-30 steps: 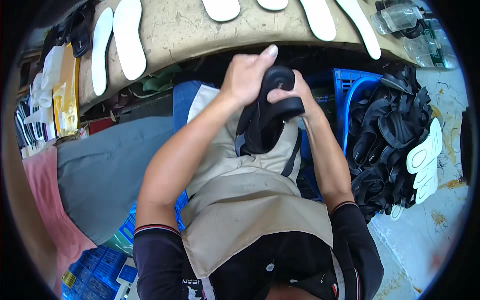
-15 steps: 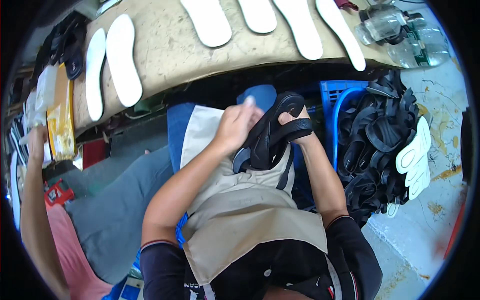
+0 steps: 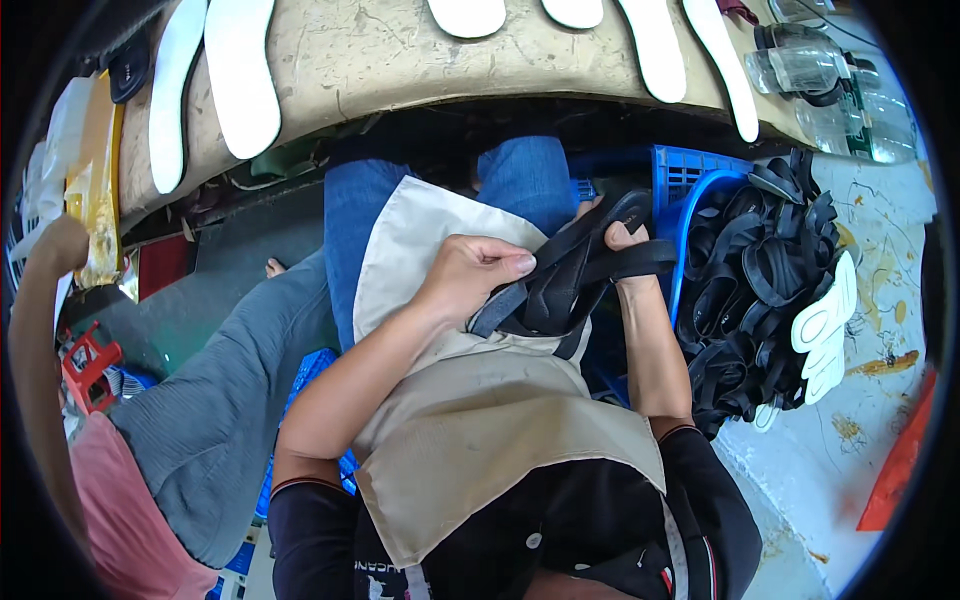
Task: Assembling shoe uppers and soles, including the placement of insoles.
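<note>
A black strappy sandal lies tilted over the beige apron on my lap. My right hand grips it on the right, thumb over the insole beside a wide strap, with most fingers hidden beneath. My left hand is closed at the sandal's left side, thumb and forefinger pinching the edge of a strap. Part of the insole shows at the far end, while the straps cover the rest.
Ahead is a workbench with several white insoles and clear plastic bottles. A blue basket heaped with black sandals and white soles stands at right. A co-worker's arm and a red stool are at left.
My left hand has gone from loose fingers beside the sandal to a pinch on its strap. The sandal has shifted slightly right. The bench sits higher in view, and the co-worker's hand has moved.
</note>
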A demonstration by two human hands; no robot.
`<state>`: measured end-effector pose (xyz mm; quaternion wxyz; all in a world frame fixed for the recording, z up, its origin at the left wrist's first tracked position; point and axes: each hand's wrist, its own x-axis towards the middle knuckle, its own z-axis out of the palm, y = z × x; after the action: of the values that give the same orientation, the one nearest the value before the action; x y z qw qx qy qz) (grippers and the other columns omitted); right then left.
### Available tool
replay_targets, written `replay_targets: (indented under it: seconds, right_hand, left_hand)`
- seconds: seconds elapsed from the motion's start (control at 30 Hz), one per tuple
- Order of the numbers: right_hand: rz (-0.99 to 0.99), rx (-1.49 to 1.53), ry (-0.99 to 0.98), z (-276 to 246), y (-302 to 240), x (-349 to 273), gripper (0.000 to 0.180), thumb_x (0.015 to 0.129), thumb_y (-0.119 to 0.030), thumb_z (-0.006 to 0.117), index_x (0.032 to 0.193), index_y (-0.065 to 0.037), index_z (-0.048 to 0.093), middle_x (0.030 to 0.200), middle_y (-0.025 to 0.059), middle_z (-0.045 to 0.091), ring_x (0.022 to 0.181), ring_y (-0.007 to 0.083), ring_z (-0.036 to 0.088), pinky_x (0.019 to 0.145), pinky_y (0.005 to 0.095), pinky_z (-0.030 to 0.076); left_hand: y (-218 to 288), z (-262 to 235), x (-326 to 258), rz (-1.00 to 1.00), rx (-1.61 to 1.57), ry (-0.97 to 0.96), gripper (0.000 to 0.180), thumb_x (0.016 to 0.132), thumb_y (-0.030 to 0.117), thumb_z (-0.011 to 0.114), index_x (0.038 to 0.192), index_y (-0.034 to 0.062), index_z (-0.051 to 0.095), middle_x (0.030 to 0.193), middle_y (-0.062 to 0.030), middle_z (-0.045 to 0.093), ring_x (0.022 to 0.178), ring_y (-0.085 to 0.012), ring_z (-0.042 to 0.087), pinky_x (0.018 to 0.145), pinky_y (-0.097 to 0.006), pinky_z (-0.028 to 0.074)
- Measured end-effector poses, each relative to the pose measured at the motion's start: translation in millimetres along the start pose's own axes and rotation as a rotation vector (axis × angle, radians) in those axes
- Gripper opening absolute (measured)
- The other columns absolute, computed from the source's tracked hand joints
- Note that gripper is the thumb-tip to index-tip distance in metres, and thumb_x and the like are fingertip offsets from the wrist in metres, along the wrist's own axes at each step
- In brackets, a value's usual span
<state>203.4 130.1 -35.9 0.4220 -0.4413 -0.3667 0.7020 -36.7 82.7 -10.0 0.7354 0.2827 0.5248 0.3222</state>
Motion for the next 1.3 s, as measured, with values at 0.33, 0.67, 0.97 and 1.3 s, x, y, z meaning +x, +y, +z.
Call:
replay_targets:
  seconds: [0.33,0.67,0.97,1.3]
  right_hand:
    - [-0.051,0.150,-0.222,0,0,-1,0.036,0.072,-0.030,0.081,0.090,0.000,0.069,0.081,0.0136,0.067,0.069,0.0226,0.060,0.065,0.0310,0.048]
    - [-0.113,0.075,-0.326,12,-22,-7,0.027,0.069,-0.019,0.079,0.084,0.002,0.070,0.081,0.0137,0.068,0.067,0.0216,0.058,0.065,0.0301,0.048]
    - [-0.165,-0.282,-0.261,45,-51,-4,0.020,0.074,-0.014,0.079,0.082,0.002,0.071,0.074,0.0071,0.070,0.061,0.0163,0.058,0.062,0.0274,0.048]
    - [-0.210,-0.661,-0.256,135,-97,-1,0.031,0.076,-0.026,0.083,0.084,0.001,0.072,0.072,0.0100,0.071,0.056,0.0239,0.059,0.060,0.0321,0.050]
  left_hand:
    - [6,18,0,-0.044,-0.189,-0.087,0.010,0.090,0.003,0.071,0.098,-0.0022,0.074,0.086,-0.0049,0.071,0.074,-0.0079,0.060,0.070,-0.019,0.050]
    - [33,31,-13,0.621,0.306,-0.016,0.021,0.088,-0.001,0.066,0.108,-0.0040,0.069,0.094,-0.0107,0.070,0.074,-0.0169,0.063,0.068,-0.025,0.052]
    - [47,12,-52,0.793,0.891,-0.015,0.026,0.089,0.000,0.060,0.113,-0.0073,0.065,0.098,-0.0136,0.070,0.074,-0.0212,0.063,0.067,-0.031,0.052]
    - [152,-28,-63,0.475,0.459,0.133,0.030,0.099,0.020,0.055,0.102,-0.0040,0.071,0.086,-0.0145,0.073,0.068,-0.0224,0.062,0.064,-0.033,0.049]
